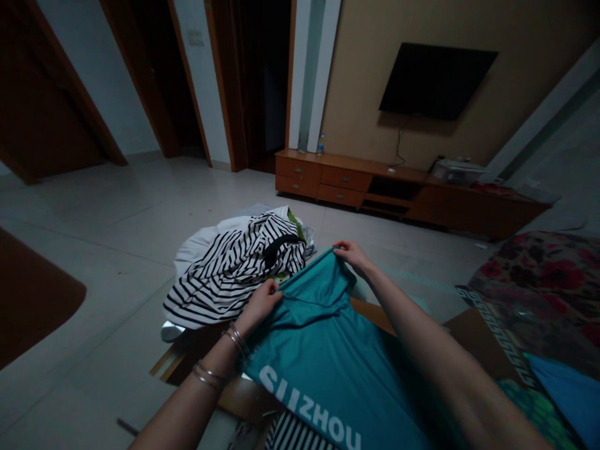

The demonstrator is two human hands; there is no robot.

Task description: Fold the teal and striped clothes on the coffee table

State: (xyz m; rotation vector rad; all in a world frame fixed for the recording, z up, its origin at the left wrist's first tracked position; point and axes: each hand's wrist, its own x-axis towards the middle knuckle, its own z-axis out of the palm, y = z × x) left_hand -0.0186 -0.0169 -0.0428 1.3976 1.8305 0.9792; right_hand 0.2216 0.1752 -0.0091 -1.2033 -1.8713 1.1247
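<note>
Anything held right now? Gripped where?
Yes, the teal garment. It's pinched by its far edge: left hand toward the left end, right hand toward the right.

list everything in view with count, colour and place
garment: 1, teal, lower centre
clothes pile: 1, mostly black and white stripes, beyond garment
striped cloth: 1, black and white, under garment
table: 1, brown, under garment
television: 1, black, back right
cabinet: 1, brown, below television
bottle: 1, clear and blue, on cabinet
floral cover: 1, red patterned, right edge
door frames: several, brown, back left
bracelets: several, silver, lower left
left hand: 1, bare, gripping garment
right hand: 1, bare, gripping garment
</note>
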